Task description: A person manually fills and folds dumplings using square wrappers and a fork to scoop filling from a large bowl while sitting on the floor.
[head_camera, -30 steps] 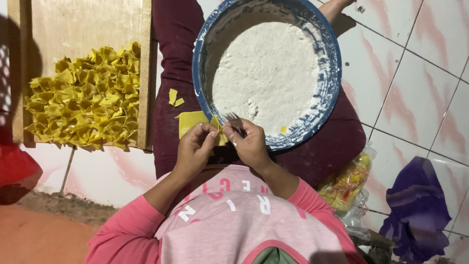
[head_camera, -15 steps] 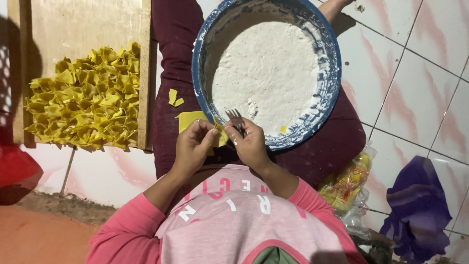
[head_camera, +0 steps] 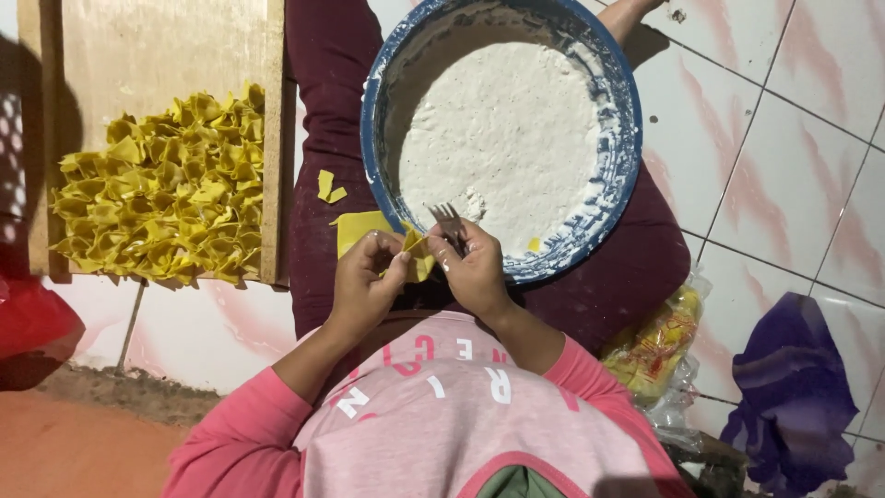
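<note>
Left hand (head_camera: 364,281) & right hand (head_camera: 475,267) are pinching a small yellow wrapper (head_camera: 417,254) together, fingers clamped on it, just below the blue bowl (head_camera: 627,138) rim; right is also gripping a fork (head_camera: 449,224). Clear plastic bag (head_camera: 659,346) w/ yellow-red contents is lying by the right elbow; folded yellow pieces (head_camera: 166,198) are sitting piled on the wooden tray (head_camera: 138,55) at left.

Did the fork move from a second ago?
No, hardly at all. The fork sits at the same spot against the near rim of the blue bowl, held by the right hand beside the yellow wrapper.
</note>
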